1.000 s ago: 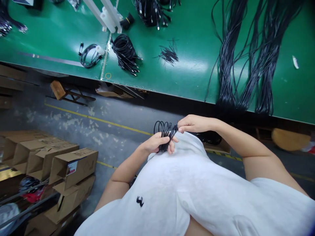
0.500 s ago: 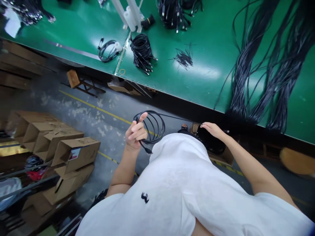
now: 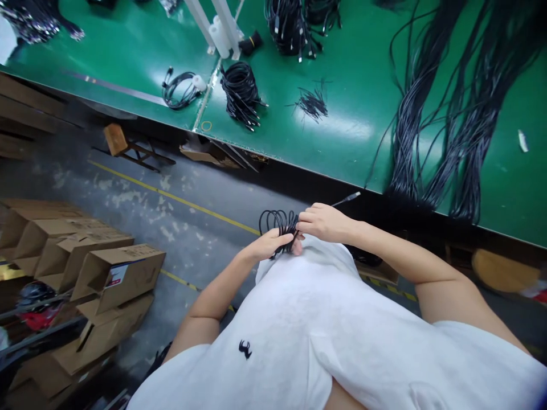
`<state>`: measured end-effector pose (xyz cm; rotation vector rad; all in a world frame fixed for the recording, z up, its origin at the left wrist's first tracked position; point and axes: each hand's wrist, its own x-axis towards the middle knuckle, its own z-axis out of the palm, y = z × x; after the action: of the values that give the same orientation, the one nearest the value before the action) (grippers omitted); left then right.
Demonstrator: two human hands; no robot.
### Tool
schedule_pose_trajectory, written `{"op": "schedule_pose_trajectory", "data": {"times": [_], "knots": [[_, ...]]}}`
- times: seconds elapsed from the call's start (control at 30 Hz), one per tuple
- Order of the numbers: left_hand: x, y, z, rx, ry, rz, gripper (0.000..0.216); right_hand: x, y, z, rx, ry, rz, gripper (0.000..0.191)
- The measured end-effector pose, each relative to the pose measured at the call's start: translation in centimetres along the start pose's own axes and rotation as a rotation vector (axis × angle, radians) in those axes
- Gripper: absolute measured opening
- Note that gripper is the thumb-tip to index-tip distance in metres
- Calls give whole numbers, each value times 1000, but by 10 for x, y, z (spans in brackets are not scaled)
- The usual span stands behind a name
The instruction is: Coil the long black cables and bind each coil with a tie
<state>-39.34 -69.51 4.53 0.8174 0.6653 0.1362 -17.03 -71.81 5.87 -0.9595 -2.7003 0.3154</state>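
Note:
Close to my chest, my left hand (image 3: 269, 245) is closed round a small coil of black cable (image 3: 277, 222), whose loops stick up to the left of my fingers. My right hand (image 3: 322, 222) pinches the same coil from the right, touching the left hand. The cable's plug end (image 3: 348, 199) pokes out past my right hand toward the green table (image 3: 363, 131). My white shirt hides the lower part of the coil.
On the table lie a coiled cable bundle (image 3: 241, 94), a looser coil (image 3: 179, 94), short black ties (image 3: 311, 103) and long cable hanks (image 3: 444, 114) hanging over the front edge. Open cardboard boxes (image 3: 111, 273) stand on the floor at the left. A wooden stool (image 3: 119, 142) sits under the table.
Half a second ago my left hand held a wide loop alone while my right hand reached right. Now both hands have met and the cable is gathered into a tight coil.

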Motion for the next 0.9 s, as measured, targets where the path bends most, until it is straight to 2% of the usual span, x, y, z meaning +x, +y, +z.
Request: {"op": "schedule_pose_trajectory", "data": {"times": [0.1, 0.17, 0.23, 0.27, 0.3, 0.33, 0.4, 0.47, 0.57, 0.67, 0.8, 0.9], "knots": [[-8, 3, 6, -46, -149, -55, 41, 5, -8, 2, 50, 105, 86, 31], [-13, 8, 11, 2, -313, -136, 42, 14, -15, 0, 109, 150, 67, 33], [-18, 14, 14, 79, -463, -205, 43, 27, -20, -4, 200, 77, -70, 34], [-20, 17, 15, 95, -484, -224, 43, 33, -21, -6, 243, 10, -121, 32], [-23, 19, 15, 93, -444, -222, 42, 39, -22, -7, 277, -55, -121, 28], [-26, 22, 13, 77, -353, -199, 41, 43, -22, -8, 298, -111, -68, 23], [-31, 24, 7, 55, -121, -125, 38, 50, -21, -9, 311, -187, 125, 15], [-34, 26, -2, 89, 18, -56, 37, 56, -23, -9, 318, -238, 273, 12], [-34, 29, -15, 141, -26, -33, 39, 68, -27, -12, 318, -320, 337, 11], [-33, 32, -23, 26, -114, -50, 43, 77, -25, -18, 370, -306, 359, 11], [-30, 30, -31, -169, -110, -7, 48, 74, -9, -16, 762, -209, 376, 24], [-25, 25, -41, -178, -169, -85, 52, 63, 0, -1, 992, -254, 431, 39]]}}
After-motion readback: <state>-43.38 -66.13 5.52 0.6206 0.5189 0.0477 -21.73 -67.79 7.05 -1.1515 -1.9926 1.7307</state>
